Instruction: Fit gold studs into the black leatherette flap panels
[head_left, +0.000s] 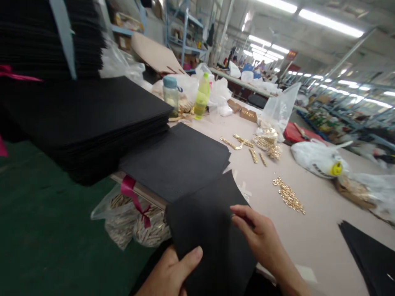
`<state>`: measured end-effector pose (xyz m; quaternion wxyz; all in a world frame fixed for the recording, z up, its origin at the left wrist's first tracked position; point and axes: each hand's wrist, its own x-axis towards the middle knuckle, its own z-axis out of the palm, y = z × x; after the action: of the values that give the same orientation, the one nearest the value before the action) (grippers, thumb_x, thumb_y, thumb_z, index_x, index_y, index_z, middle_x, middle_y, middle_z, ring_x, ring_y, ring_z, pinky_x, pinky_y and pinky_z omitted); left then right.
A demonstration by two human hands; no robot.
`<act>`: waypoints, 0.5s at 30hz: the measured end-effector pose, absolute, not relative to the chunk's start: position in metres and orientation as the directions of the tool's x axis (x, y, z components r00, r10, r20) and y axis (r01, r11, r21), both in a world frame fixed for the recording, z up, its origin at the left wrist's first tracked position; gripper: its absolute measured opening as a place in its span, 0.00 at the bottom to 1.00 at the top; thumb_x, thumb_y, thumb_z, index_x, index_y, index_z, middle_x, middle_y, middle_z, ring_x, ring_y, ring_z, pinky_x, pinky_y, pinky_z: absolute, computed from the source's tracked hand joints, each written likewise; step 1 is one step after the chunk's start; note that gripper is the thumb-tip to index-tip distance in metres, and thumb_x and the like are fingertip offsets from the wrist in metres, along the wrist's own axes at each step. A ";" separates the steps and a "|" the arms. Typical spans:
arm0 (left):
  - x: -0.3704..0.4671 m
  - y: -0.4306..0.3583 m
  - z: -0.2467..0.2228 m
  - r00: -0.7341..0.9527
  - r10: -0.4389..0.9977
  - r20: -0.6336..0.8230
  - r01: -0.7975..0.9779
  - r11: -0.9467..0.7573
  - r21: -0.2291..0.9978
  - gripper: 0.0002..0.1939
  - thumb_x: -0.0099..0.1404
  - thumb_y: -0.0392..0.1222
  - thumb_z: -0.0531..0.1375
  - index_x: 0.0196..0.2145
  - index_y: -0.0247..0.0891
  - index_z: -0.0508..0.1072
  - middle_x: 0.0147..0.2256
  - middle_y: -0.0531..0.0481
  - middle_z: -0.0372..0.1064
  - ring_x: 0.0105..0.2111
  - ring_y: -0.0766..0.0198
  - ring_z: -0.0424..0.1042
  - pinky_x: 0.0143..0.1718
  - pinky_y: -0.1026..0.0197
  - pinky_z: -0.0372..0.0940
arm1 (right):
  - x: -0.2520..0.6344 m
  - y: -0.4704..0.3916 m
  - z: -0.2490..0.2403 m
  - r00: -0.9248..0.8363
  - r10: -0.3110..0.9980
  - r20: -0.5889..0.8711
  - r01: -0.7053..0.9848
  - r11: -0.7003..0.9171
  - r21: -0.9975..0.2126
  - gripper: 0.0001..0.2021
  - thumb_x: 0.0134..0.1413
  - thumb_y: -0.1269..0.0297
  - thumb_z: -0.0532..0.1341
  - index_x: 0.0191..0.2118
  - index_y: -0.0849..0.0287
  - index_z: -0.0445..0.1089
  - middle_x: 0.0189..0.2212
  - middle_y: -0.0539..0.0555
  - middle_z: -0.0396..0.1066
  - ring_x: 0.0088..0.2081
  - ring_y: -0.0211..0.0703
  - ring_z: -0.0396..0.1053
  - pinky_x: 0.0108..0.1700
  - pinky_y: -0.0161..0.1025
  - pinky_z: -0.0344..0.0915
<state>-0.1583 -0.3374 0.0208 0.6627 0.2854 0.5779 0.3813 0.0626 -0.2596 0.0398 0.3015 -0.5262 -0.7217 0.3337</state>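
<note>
My left hand (175, 265) grips the near left edge of a black sheet (212, 230), thumb on top and fingers underneath. The sheet is tilted at the table's near edge, and its far part overlaps another stack of black sheets (182, 160). Over the sheet's right side is my right hand (259, 234), thumb and forefinger pinched together. Whatever may be between those fingertips is too small to make out. To the right of this hand, a pile of small gold metal pieces (290, 195) lies on the table (265, 185).
A tall stack of black sheets (92, 119) stands at left. Gold chain strips (243, 141), a bag of gold parts (267, 139), a yellow-green bottle (202, 96) and a blue-lidded jar (170, 92) stand farther back. White bags (319, 158) and more black sheets (367, 255) lie at right.
</note>
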 end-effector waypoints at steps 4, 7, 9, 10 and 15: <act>-0.138 -0.327 0.013 0.163 0.802 -0.574 -0.182 0.596 0.782 0.24 0.57 0.55 0.64 0.47 0.38 0.74 0.25 0.52 0.73 0.17 0.70 0.61 0.14 0.72 0.52 | 0.079 -0.278 0.018 -0.132 0.958 -0.254 0.273 -0.211 -0.938 0.13 0.56 0.55 0.65 0.41 0.60 0.71 0.30 0.53 0.76 0.32 0.42 0.75 0.36 0.39 0.72; -0.130 -0.324 0.003 0.168 0.783 -0.599 -0.194 0.622 0.759 0.22 0.55 0.53 0.66 0.43 0.36 0.74 0.23 0.54 0.71 0.16 0.71 0.61 0.13 0.72 0.53 | 0.077 -0.287 0.009 -0.136 0.913 -0.384 0.088 -0.375 -0.923 0.17 0.49 0.53 0.69 0.37 0.62 0.73 0.27 0.53 0.76 0.31 0.41 0.76 0.35 0.37 0.73; -0.126 -0.325 -0.003 0.142 0.761 -0.633 -0.216 0.648 0.731 0.18 0.55 0.53 0.66 0.36 0.36 0.73 0.20 0.55 0.68 0.16 0.71 0.61 0.13 0.72 0.53 | 0.073 -0.289 0.006 -0.148 0.903 -0.403 0.036 -0.402 -0.915 0.16 0.47 0.54 0.70 0.35 0.62 0.75 0.26 0.52 0.75 0.29 0.39 0.75 0.33 0.36 0.72; -0.125 -0.325 -0.005 0.137 0.749 -0.648 -0.222 0.661 0.717 0.18 0.54 0.54 0.66 0.32 0.36 0.72 0.19 0.56 0.67 0.15 0.71 0.61 0.13 0.72 0.53 | 0.071 -0.290 0.006 -0.156 0.902 -0.402 0.028 -0.403 -0.915 0.15 0.47 0.55 0.70 0.34 0.63 0.75 0.25 0.51 0.75 0.28 0.37 0.74 0.32 0.34 0.71; -0.122 -0.326 -0.010 0.164 0.703 -0.692 -0.213 0.710 0.671 0.20 0.53 0.56 0.67 0.28 0.35 0.72 0.16 0.57 0.64 0.14 0.72 0.60 0.12 0.72 0.53 | 0.072 -0.289 0.007 -0.195 0.899 -0.393 0.112 -0.377 -0.919 0.08 0.51 0.61 0.66 0.34 0.60 0.77 0.22 0.46 0.69 0.22 0.31 0.66 0.26 0.30 0.66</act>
<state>-0.1221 -0.3260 -0.0101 0.7315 0.2162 0.5658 0.3132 0.0716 -0.2890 0.0071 0.3163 -0.5499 -0.4596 0.6215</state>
